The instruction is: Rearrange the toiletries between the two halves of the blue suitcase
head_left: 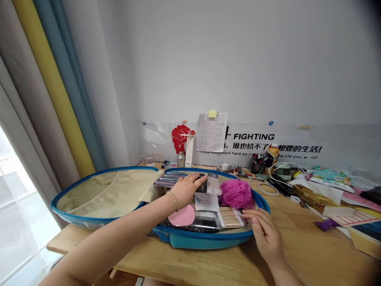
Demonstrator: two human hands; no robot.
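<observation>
An open blue suitcase (205, 239) lies on a wooden desk (303, 246), its beige-lined lid (107, 192) folded out to the left. My left hand (188, 188) reaches into it, fingers curled on a flat dark packet (208, 182) at the back of the case. Packed items lie around it: a pink bath puff (236, 194), a pink round pad (181, 217), a pack of wooden sticks (229, 217). My right hand (264, 232) rests at the case's right front rim, fingers loosely spread and holding nothing.
The right of the desk is crowded: cables, a white ring (268, 189), bottles, a long box (306, 197), papers, a purple item (324, 225). A printed sheet (212, 132) hangs on the wall. Curtains (50, 91) and a window stand at the left.
</observation>
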